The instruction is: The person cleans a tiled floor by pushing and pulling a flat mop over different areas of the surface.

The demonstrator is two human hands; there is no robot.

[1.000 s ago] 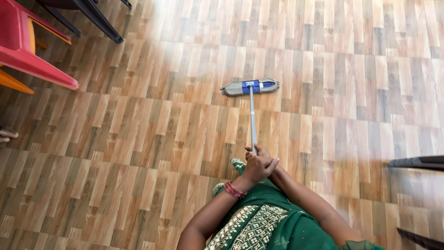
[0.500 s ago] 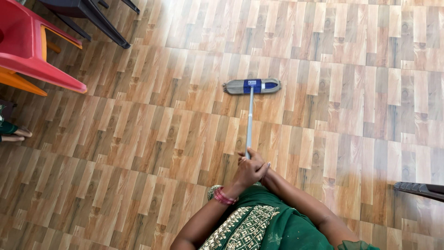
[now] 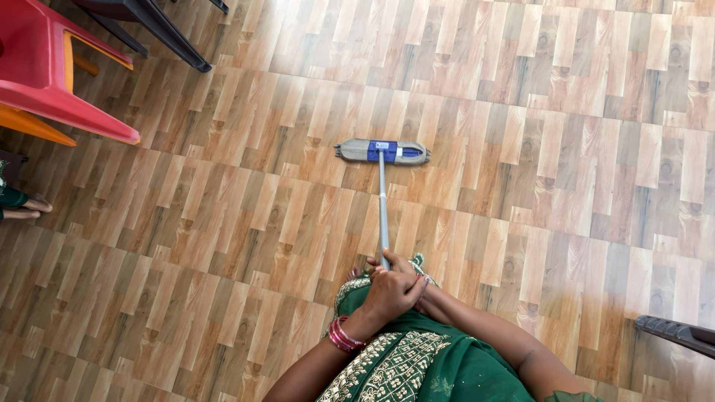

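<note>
Blue-patched flat mop; left hand, perhaps right too, clasps its handle.

Right hand mostly buried under left hand; its grip on mop handle unreadable. Handle's top end hidden inside fists. Red chair cut by left edge. Bare foot at left edge, owner out of frame.
</note>
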